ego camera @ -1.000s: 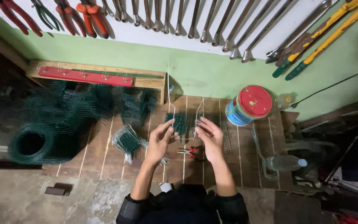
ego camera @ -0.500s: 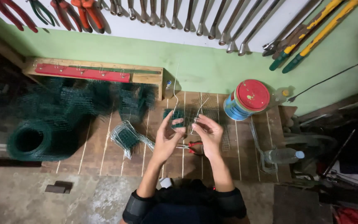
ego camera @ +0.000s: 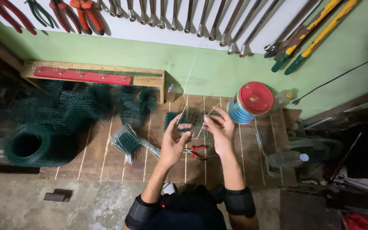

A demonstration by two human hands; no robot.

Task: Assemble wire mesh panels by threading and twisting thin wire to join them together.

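A small piece of green wire mesh [ego camera: 191, 119] is held up over the wooden workbench [ego camera: 107, 157] between both hands. My left hand [ego camera: 176, 138] pinches its lower left edge. Gripping the right side of the piece is my right hand [ego camera: 219, 127], with a thin pale wire [ego camera: 189, 81] rising from the mesh toward the wall. Red-handled pliers [ego camera: 196, 152] lie on the bench just below my hands.
A roll of dark green mesh [ego camera: 30, 147] and folded mesh pieces [ego camera: 126, 142] lie at left. A red-lidded can [ego camera: 252, 102] stands at right, a plastic bottle [ego camera: 288, 158] lies near the bench's right edge. Wrenches and cutters hang on the wall [ego camera: 218, 68].
Both hands have lifted slightly and drawn closer on the mesh piece; the camera view shifted a little. The pliers stay on the bench.
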